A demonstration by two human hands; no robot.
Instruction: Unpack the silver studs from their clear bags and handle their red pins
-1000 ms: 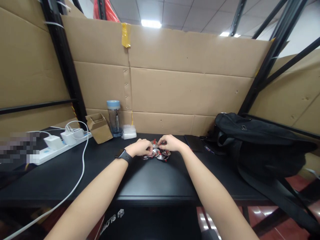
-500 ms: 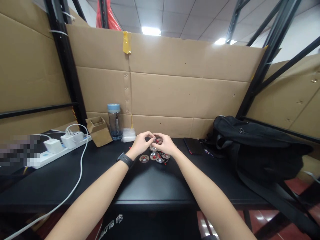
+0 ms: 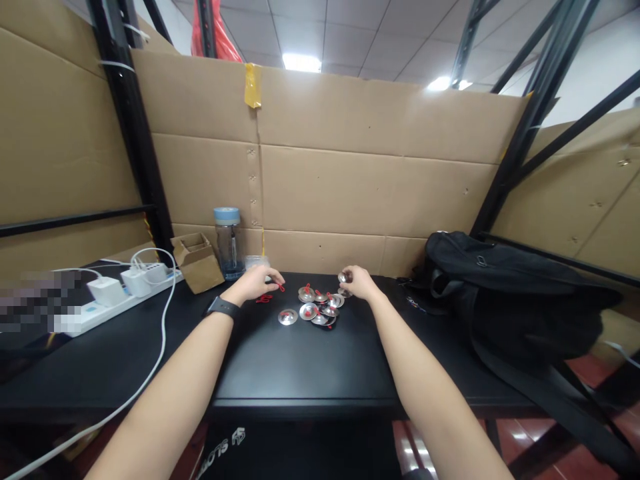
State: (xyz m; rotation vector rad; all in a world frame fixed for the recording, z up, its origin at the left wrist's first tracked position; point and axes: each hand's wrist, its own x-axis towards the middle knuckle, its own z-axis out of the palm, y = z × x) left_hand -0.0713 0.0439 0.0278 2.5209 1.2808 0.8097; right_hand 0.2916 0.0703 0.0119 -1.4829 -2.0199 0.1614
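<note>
My left hand [image 3: 259, 283], wearing a dark wristwatch, pinches a red cord loop [image 3: 281, 289] over the black table. Beneath it lie a few more red cords [image 3: 264, 299]. To the right, my right hand [image 3: 357, 283] grips a shiny domed finger cymbal [image 3: 343, 277] by its edge; another disc is partly hidden under those fingers. Between the hands rests a pile of silver finger cymbals [image 3: 320, 308], several with red cord loops at the centre. One single finger cymbal [image 3: 287, 317] lies a little left of the pile.
A blue-lidded bottle [image 3: 228, 243], an open cardboard box [image 3: 199, 263] and a clear plastic packet [image 3: 257, 261] stand at the back left. A white power strip [image 3: 125, 303] with cables is further left. A black bag [image 3: 505, 293] lies right; a cardboard wall [image 3: 325, 193] closes the back.
My hands were together over the pile and have now parted. The left moved left with a red cord, while the right went right with a finger cymbal.
</note>
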